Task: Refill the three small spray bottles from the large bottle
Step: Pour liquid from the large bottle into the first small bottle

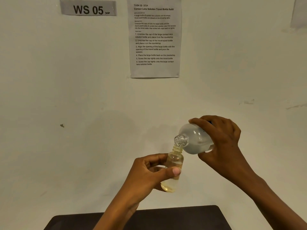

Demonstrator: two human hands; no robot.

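Note:
My left hand point(149, 173) grips a small clear bottle point(174, 165) with no cap, held nearly upright in the air; a little yellowish liquid sits at its bottom. My right hand point(222, 140) grips the large frosted bottle point(194, 140), tipped to the left with its open threaded neck point(180, 141) touching the small bottle's mouth. The large bottle holds some pale liquid. The caps and the other small bottles are out of view.
A dark table point(191, 216) lies below my hands at the bottom edge. A plain wall fills the background, with a task sheet point(154, 39) and a "WS 05" sign point(88, 8) stuck on it.

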